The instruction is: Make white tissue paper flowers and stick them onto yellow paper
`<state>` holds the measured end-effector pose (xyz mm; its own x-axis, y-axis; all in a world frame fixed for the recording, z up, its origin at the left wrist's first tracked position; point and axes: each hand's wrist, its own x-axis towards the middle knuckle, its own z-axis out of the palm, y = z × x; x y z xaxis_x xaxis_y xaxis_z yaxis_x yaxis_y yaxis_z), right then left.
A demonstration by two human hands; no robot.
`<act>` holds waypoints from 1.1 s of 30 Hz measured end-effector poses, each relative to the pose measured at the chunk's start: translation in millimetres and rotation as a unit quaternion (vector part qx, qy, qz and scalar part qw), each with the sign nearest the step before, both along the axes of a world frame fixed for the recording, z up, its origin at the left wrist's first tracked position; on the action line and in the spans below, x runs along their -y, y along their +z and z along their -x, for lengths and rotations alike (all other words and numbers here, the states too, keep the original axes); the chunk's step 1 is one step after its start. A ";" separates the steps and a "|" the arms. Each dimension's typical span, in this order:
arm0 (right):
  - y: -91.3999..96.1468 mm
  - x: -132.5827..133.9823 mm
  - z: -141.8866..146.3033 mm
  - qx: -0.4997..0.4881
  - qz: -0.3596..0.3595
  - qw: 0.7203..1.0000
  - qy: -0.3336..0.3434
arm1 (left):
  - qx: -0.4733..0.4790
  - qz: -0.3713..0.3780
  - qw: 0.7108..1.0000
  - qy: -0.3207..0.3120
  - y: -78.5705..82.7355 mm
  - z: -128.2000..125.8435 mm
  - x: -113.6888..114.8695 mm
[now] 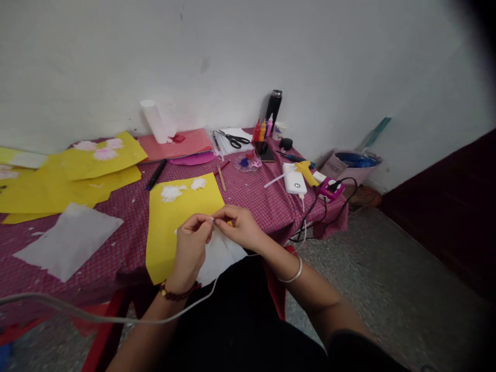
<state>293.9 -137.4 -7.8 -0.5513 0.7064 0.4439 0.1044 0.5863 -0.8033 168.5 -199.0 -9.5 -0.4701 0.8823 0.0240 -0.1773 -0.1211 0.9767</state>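
Observation:
My left hand point(191, 243) and my right hand point(240, 225) meet over the near edge of the table, fingertips pinched together on a small white bit of tissue point(212, 219). A larger white tissue sheet point(219, 256) hangs below them. Under it lies a yellow paper sheet point(174, 227) with two white tufts stuck near its top. A beaded bracelet circles my left wrist and a white bangle my right.
Red checked cloth point(127, 227) covers the table. More yellow sheets point(70, 175) and a white tissue sheet point(70, 240) lie left. Scissors point(234, 138), paint bottles point(262, 130), a dark flask point(273, 106), a glue gun point(307, 171), a power bank point(294, 181) and cables sit right.

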 end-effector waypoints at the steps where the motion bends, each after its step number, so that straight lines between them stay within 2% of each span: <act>1: 0.7 0.0 -0.2 0.002 0.022 1.000 0.002 | -0.029 -0.002 1.000 0.004 -0.9 0.4 0.9; 3: 2.0 -0.1 -0.6 0.006 0.050 0.999 0.002 | -0.098 -0.007 0.995 0.013 -2.5 1.0 3.0; 6: 2.9 0.4 -0.5 0.009 0.054 0.998 -0.005 | -0.182 -0.015 0.983 0.024 -3.1 0.5 5.9; 9: 1.8 0.8 1.1 0.001 0.072 0.997 -0.017 | -0.204 -0.020 0.979 0.024 -3.3 -1.1 6.8; 13: -1.2 -2.6 4.1 -0.071 0.188 0.979 -0.031 | -0.117 -0.023 0.993 0.011 -5.1 -1.8 4.6; 18: -0.7 -12.6 3.6 -0.160 0.348 0.922 -0.049 | 0.015 -0.013 1.000 -0.010 -5.8 2.2 3.1; 21: 0.3 -16.0 1.8 -0.198 0.399 0.894 -0.038 | 0.100 -0.005 0.994 -0.032 -5.8 6.2 4.1; 25: 0.6 -14.6 3.2 -0.206 0.416 0.885 -0.028 | 0.211 0.000 0.974 -0.084 -3.1 8.5 3.7; 28: 1.8 -10.2 6.0 -0.191 0.392 0.899 -0.037 | 0.233 0.023 0.967 -0.099 2.1 7.0 1.5; 30: 4.1 -6.9 6.5 -0.177 0.358 0.916 -0.035 | 0.203 0.037 0.973 -0.106 5.8 5.9 0.1; 33: 8.7 -2.9 4.4 -0.147 0.309 0.939 -0.018 | 0.098 0.072 0.988 -0.091 9.7 5.3 -1.2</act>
